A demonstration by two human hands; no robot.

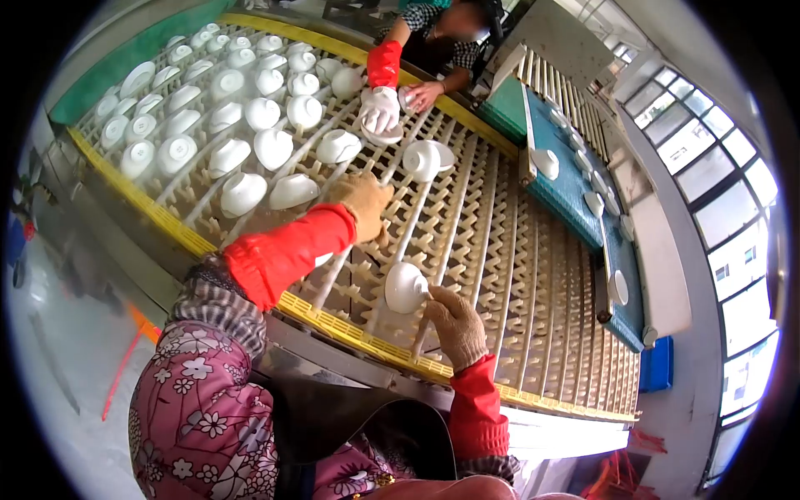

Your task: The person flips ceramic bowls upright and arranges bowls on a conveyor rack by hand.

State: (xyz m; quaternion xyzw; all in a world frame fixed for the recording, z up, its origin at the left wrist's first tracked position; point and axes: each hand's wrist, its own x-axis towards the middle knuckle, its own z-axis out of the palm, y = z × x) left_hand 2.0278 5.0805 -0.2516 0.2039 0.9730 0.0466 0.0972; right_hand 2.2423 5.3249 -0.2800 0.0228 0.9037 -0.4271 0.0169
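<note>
My right hand [457, 327], in a tan knit glove, pinches the edge of a white bowl [405, 288] just above the pegged conveyor [492, 292]. My left hand [365, 205], in a tan glove below a red sleeve, reaches over the pegs. Its thumb and fingers are apart, with nothing visible between them. Close to it, a white bowl [339, 147] lies beyond the fingers and another bowl [294, 192] lies to the left. Part of a white piece shows beneath my left forearm.
Several white bowls [262, 114] rest among the pegs at left. Across the conveyor, a co-worker's gloved hand [380, 112] touches a dish, and their bare hand [425, 95] holds another. A blue belt [575, 183] at right carries bowls and spoons. Yellow edging [358, 333] runs along my side.
</note>
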